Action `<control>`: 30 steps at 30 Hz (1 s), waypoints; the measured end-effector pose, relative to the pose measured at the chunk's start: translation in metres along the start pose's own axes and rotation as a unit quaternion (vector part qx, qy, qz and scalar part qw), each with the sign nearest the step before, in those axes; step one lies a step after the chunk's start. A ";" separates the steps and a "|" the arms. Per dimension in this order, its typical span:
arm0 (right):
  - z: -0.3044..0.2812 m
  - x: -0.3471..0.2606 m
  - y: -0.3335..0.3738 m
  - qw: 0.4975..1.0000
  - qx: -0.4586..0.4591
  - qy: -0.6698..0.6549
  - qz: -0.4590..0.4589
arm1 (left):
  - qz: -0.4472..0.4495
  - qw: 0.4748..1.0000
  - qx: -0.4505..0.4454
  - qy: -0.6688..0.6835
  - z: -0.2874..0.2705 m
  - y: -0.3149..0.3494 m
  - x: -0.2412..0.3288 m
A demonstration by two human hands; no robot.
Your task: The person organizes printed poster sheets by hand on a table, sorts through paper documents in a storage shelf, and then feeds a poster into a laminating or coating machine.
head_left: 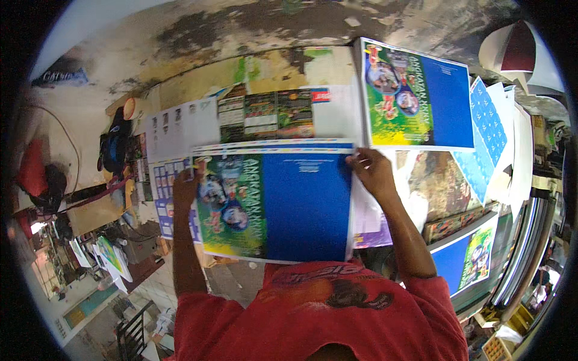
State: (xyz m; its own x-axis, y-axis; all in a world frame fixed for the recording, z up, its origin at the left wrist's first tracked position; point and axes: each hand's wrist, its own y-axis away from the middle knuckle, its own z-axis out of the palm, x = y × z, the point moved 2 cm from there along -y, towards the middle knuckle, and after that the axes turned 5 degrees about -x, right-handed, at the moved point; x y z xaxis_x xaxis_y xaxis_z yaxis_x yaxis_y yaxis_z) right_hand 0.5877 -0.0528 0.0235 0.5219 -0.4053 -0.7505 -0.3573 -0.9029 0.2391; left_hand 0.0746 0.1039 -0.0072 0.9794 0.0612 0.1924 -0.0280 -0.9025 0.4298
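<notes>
One blue-green printed sheet [307, 207] is at the centre of the frame; the left hand [188, 182] grips its left edge, the right hand [371, 169] its upper right corner. Two similar prints [451, 105] appear, upper right and lower right.

A pale plaster wall [241, 27], heavily blotched with brown and grey stains, spanned the upper margin; an off-white wall [81, 141] with a thin, dark, curved cable [77, 133] occupied the left. At lower left, a black slatted chair [133, 332] stood on a grey floor [96, 328]. A rounded object with maroon and white panels [519, 51] appeared at upper right, and a yellow lattice-sided crate [498, 349] at lower right. Bright light [37, 228] showed at the far left; straight edges bowed toward the rim.
</notes>
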 end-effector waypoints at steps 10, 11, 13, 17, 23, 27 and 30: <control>0.018 -0.019 0.007 0.988 0.072 0.115 0.073 | 0.047 0.996 0.052 0.056 -0.017 0.025 0.042; 0.017 -0.021 0.008 0.996 0.048 0.000 0.072 | 0.024 0.997 0.028 0.072 -0.017 0.020 0.038; 0.017 -0.050 0.023 0.971 -0.015 -0.228 0.070 | 0.053 0.993 -0.004 0.105 -0.021 0.014 0.027; -0.020 -0.103 0.063 0.927 -0.104 -0.361 0.000 | 0.122 0.871 -0.057 0.473 -0.041 0.005 0.007; -0.018 -0.059 0.032 0.866 -0.243 -0.429 0.082 | 0.197 0.714 -0.353 0.572 -0.083 -0.008 0.033; 0.009 -0.034 -0.004 0.904 -0.266 -0.306 0.140 | 0.172 0.835 -0.286 0.437 -0.055 -0.027 0.040; 0.021 -0.066 0.006 0.943 -0.262 -0.184 0.092 | 0.230 0.888 -0.188 0.351 -0.050 -0.009 0.063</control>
State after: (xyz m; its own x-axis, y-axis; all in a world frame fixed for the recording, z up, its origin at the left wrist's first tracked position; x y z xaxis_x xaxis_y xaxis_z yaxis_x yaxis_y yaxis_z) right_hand 0.5346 -0.0280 0.0614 0.1505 -0.5710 -0.8070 0.0658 -0.8088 0.5845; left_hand 0.1262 0.1376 0.0451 0.4850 0.0930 0.8696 -0.5866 -0.7029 0.4023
